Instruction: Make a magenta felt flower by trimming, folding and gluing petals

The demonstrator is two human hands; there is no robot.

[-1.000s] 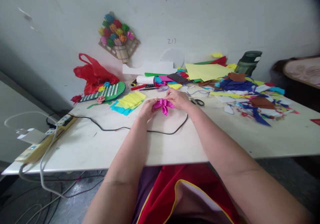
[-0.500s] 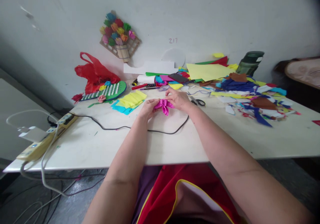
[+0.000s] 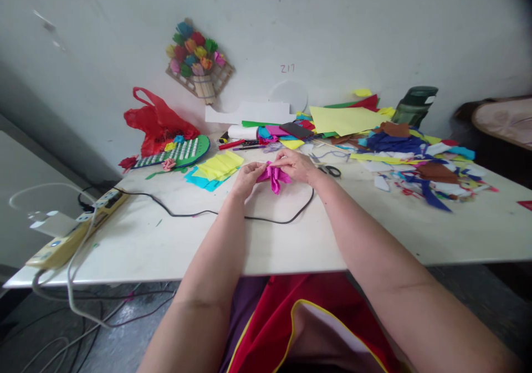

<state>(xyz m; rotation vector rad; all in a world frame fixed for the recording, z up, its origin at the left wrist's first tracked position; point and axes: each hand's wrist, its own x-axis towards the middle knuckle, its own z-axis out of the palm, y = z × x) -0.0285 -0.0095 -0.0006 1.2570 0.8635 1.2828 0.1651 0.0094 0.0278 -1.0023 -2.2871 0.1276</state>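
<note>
Between my two hands, just above the white table, is a folded, ruffled piece of magenta crepe paper (image 3: 275, 180). My left hand (image 3: 249, 178) pinches its left end, thumb and fingers closed. On the other side my right hand (image 3: 293, 165) is closed on the upper right part of the paper. A black cable (image 3: 274, 221) curves across the table below both hands. Left of my left hand lie yellow paper squares (image 3: 220, 164) on top of light blue paper squares (image 3: 203, 180). Black-handled scissors (image 3: 331, 170) lie just right of my right hand.
Coloured paper scraps (image 3: 415, 157) heap up on the right, near a dark green bottle (image 3: 415, 106). At back left are a red plastic bag (image 3: 152, 119) and a green flower-trimmed board (image 3: 187, 152). A power strip (image 3: 62, 245) runs along the left edge.
The magenta paper's ruffled folds have spread and shifted slightly. My right hand's fingers have come down closer over the paper, while my left hand keeps its pinch.
</note>
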